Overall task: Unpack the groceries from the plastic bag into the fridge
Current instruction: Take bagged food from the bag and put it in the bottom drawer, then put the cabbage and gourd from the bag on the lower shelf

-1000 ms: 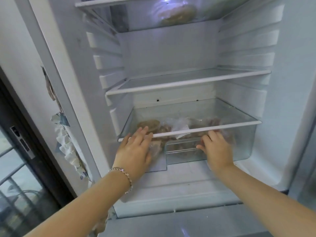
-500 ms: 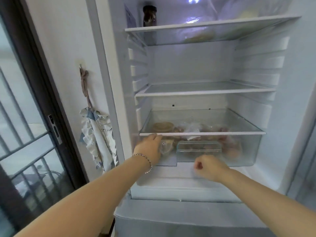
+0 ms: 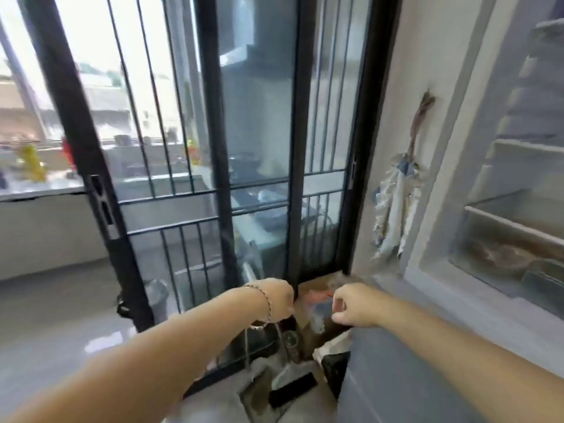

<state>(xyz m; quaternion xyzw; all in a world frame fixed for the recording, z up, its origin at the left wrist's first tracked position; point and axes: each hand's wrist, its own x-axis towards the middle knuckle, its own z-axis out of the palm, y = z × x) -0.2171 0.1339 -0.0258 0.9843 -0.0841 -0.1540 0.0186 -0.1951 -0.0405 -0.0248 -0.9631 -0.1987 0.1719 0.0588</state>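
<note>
While the head camera faces left of the fridge (image 3: 451, 123), toward the barred glass sliding door (image 3: 259, 141), both hands reach out low in front of me, near each other but apart, over the clutter in the corner between door and fridge. Left hand (image 3: 276, 300), bracelet at the wrist: back of the hand toward the camera, fingers curled under and hidden; I cannot tell whether they hold anything. Right hand (image 3: 354, 305): fingers curled in to the palm, nothing visible in them. The frame is smeared, so fine detail is unreliable. The fridge stands open at the right edge; its glass shelf (image 3: 525, 148) looks bare where I can see it, and the clear crisper drawer (image 3: 476, 239) below holds brownish bagged food (image 3: 503, 254). Plastic bag: I cannot pick it out. Below the hands sit a cardboard box (image 3: 305, 315) and a crumpled white-and-black shape (image 3: 329, 346) by the fridge's foot that may be the bag, too blurred to say. A frilled cloth (image 3: 396, 209) hangs on the wall between door and fridge. Progress, as I judge it: some groceries lie in the drawer, so part of the unpacking looks done. Neither hand visibly carries an item and the fridge is open, so I read this as a reach for the next item, not the finish. What is left I cannot judge.
</note>
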